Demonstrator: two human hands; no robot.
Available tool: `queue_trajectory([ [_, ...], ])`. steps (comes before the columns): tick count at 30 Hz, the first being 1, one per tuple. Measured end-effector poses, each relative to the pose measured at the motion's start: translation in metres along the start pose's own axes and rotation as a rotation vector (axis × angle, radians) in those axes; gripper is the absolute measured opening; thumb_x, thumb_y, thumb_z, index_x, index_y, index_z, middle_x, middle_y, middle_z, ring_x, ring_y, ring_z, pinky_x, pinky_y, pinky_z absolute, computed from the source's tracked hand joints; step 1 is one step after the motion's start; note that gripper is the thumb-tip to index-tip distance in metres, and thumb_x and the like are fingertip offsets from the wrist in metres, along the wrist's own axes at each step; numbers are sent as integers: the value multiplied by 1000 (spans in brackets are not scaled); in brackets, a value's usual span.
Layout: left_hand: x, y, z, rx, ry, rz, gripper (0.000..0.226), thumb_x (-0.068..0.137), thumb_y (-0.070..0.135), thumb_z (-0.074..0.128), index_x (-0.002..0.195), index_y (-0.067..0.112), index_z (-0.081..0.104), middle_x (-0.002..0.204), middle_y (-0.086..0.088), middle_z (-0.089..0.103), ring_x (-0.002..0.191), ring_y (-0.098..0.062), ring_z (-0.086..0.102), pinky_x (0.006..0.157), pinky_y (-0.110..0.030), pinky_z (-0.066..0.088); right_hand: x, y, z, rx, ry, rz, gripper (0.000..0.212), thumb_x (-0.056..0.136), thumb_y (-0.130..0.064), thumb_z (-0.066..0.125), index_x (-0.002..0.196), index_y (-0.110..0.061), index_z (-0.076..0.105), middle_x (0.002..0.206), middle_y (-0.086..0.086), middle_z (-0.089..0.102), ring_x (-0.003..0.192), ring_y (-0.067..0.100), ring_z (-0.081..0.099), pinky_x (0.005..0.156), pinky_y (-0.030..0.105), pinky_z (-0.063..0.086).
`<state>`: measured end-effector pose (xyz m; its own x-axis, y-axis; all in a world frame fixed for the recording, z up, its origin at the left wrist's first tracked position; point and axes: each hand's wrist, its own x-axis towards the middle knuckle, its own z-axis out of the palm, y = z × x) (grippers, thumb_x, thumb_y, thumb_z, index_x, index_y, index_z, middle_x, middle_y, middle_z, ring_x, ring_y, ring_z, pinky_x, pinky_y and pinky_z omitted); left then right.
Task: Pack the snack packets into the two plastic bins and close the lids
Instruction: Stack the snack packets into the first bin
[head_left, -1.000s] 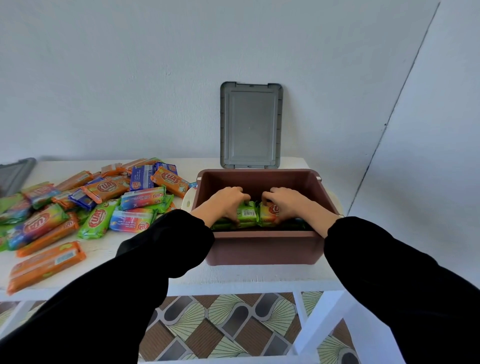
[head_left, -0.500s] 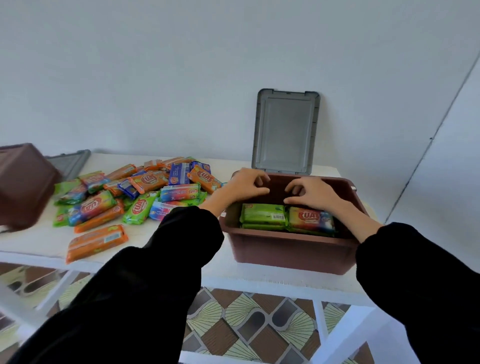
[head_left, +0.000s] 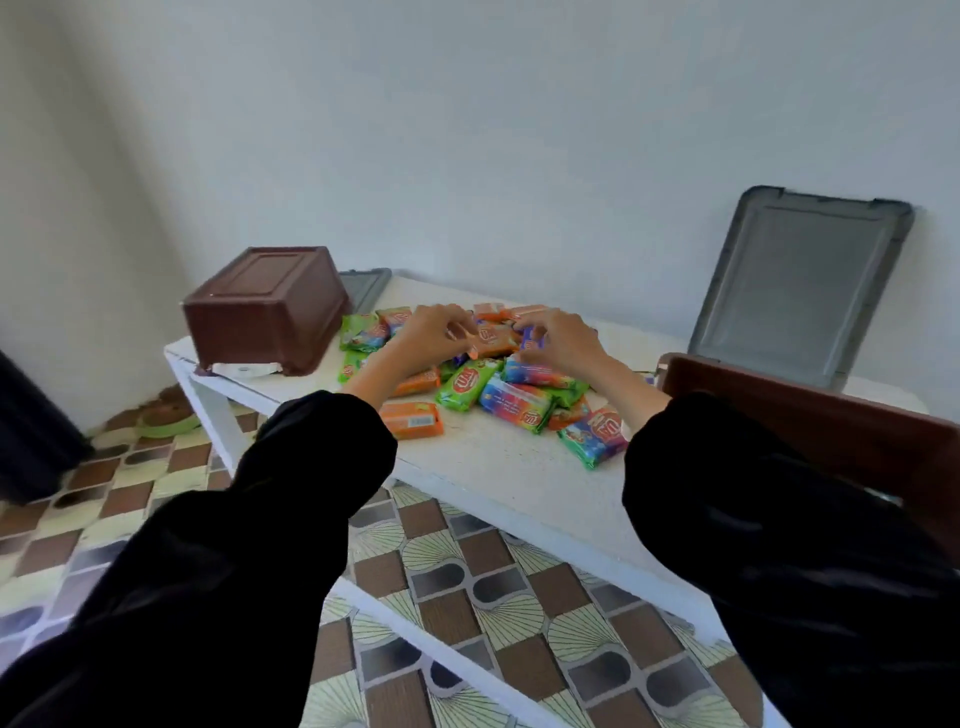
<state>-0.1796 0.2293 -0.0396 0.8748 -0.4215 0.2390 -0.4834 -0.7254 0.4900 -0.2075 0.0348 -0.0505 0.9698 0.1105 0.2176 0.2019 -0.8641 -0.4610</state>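
Several snack packets (head_left: 470, 383) in orange, green, blue and purple lie in a heap on the white table (head_left: 498, 467). My left hand (head_left: 431, 332) and my right hand (head_left: 563, 340) hover over the far side of the heap, fingers curled down. Between them sits an orange packet (head_left: 492, 340); my left fingertips pinch its left end. My right fingertips rest on a purple packet (head_left: 531, 340), grip unclear. A brown bin (head_left: 810, 410) stands at the right, partly hidden by my right sleeve. Its grey lid (head_left: 800, 280) leans on the wall. A second brown bin (head_left: 265, 306) lies upside down at the left.
A second grey lid (head_left: 364, 286) lies flat behind the upturned bin. One orange packet (head_left: 413, 420) lies apart near the table's front edge. A dark object (head_left: 31, 431) stands on the patterned tile floor at far left. The wall runs close behind the table.
Both hands have left the right bin and moved left onto the packet heap. My view has swung left, so the upturned bin is now in full sight.
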Motion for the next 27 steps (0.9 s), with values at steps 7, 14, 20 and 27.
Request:
queue_trajectory([
  [7,-31,-72,18,75,-71,-180,29,83,19,66,110,12,65,115,-11,64,108,-25,58,93,-35,45,22,-11,93,-91,-124,86,60,81,-28,70,136,-23,46,140,16,41,132,33,34,104,43,38],
  [14,-49,-115,65,197,-232,-237,55,87,40,59,138,34,40,149,-5,32,138,-24,28,113,-44,21,1,17,131,-407,-38,59,59,87,-29,61,141,-26,37,151,8,24,134,31,26,103,45,31],
  [20,-49,-115,74,322,-215,-248,48,93,45,46,139,40,36,147,-2,30,136,-26,23,109,-45,19,-4,22,130,-472,-45,40,50,92,-25,51,141,-28,37,155,5,18,132,34,26,101,46,33],
  [27,-56,-99,80,299,-207,-199,50,87,51,53,135,42,42,134,-2,40,126,-26,30,104,-43,29,-25,27,116,-471,-63,-22,42,97,-19,44,138,-27,44,147,4,38,116,34,37,90,37,41],
])
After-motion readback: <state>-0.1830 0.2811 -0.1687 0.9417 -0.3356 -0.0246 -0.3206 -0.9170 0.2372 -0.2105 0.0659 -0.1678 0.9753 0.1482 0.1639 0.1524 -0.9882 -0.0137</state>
